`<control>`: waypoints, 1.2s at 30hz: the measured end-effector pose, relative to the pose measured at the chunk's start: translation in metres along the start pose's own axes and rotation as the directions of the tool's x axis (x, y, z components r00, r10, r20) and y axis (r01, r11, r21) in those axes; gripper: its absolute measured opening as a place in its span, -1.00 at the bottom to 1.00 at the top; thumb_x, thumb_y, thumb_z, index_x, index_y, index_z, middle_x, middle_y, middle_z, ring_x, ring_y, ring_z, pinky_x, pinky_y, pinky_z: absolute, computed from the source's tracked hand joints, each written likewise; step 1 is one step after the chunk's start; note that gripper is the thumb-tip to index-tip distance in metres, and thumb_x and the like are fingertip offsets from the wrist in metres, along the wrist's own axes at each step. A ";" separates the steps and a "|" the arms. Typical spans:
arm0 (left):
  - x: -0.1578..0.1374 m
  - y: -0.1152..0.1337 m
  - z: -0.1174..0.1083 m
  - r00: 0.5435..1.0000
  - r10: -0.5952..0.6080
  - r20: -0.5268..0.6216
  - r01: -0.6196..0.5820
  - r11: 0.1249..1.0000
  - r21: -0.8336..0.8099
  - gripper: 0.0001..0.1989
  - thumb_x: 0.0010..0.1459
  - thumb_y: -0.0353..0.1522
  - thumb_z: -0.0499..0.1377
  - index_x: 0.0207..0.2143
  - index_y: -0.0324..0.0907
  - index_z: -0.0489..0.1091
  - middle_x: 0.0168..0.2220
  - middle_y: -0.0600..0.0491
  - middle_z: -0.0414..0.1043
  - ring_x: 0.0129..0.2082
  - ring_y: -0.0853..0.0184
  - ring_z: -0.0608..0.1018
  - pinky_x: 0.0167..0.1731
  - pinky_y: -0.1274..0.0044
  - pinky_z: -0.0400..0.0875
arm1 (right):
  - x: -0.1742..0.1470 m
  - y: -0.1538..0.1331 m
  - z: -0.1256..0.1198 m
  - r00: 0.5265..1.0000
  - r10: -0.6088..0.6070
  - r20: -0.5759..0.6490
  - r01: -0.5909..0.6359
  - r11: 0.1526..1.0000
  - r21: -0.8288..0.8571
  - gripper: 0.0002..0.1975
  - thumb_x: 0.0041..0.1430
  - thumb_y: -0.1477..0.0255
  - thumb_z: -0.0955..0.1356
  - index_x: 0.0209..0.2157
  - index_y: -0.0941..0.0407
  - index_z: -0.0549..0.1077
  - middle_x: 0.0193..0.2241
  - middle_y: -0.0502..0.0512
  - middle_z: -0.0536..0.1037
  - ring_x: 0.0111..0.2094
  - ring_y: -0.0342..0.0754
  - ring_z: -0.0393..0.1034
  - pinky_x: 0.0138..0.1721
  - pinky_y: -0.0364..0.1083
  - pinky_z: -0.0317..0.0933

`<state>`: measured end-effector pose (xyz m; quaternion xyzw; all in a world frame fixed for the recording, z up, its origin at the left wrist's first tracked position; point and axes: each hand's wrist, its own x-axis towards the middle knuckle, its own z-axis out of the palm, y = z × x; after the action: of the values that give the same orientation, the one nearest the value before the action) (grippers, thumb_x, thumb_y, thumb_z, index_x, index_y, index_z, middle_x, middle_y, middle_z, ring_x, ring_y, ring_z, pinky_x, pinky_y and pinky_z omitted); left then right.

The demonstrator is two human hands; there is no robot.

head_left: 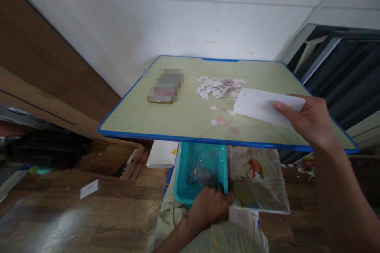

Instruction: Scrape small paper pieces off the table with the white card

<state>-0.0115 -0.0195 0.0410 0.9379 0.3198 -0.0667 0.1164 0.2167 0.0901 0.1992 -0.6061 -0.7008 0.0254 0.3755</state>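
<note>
A flat white plastic card [261,104] with a small hole near one corner is held by my right hand [310,114], thumb on top. Its far end reaches the edge of a heap of small paper scraps [219,87] on the folding table [133,114]. A few loose white and pink scraps [221,121] lie in front of the heap. Below the table edge, my left hand [209,205] grips the near right corner of a teal plastic tray [182,189]. Some dark, shiny bits [203,174] are inside the tray; I cannot make out what they are.
A pixelated phone-like object [166,87] rests on the table's left side. Right of the tray is a fruit-patterned, plastic-covered surface [261,189]. A white paper piece [89,189] lies on the wooden floor. Dark framed panels [341,67] lean at the right.
</note>
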 end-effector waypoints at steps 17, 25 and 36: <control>0.000 0.000 0.000 0.998 0.012 -0.066 -0.012 1.000 0.000 -0.82 0.09 -0.45 0.04 -0.20 -0.17 0.23 -0.58 0.04 0.39 -0.62 0.23 0.45 -0.69 0.52 0.30 | -0.001 -0.006 -0.003 0.995 -0.094 0.019 0.095 0.993 -0.069 -0.76 -0.02 0.31 0.29 -0.56 0.21 0.40 -0.72 -0.06 0.26 -0.69 -0.30 0.03 -0.69 -0.28 -0.09; -0.001 -0.001 0.001 0.999 0.001 -0.053 -0.001 1.000 0.000 -0.80 0.08 -0.44 0.04 -0.19 -0.16 0.22 -0.56 0.03 0.39 -0.61 0.23 0.45 -0.68 0.51 0.30 | -0.004 -0.008 -0.003 0.997 -0.078 -0.029 0.075 0.992 -0.097 -0.75 -0.02 0.31 0.28 -0.59 0.21 0.39 -0.74 -0.07 0.23 -0.71 -0.29 -0.01 -0.69 -0.26 -0.11; 0.000 0.000 0.001 0.999 -0.008 -0.046 0.008 1.000 0.011 -0.82 0.11 -0.43 0.01 -0.19 -0.15 0.22 -0.56 0.04 0.39 -0.59 0.22 0.45 -0.68 0.50 0.30 | -0.003 -0.017 0.000 0.998 -0.048 -0.040 0.047 0.999 -0.015 -0.77 -0.02 0.32 0.28 -0.59 0.19 0.37 -0.74 -0.09 0.18 -0.72 -0.29 -0.04 -0.69 -0.24 -0.11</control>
<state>-0.0119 -0.0199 0.0405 0.9385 0.3258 -0.0475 0.1037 0.2026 0.0832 0.2061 -0.5923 -0.7074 -0.0006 0.3857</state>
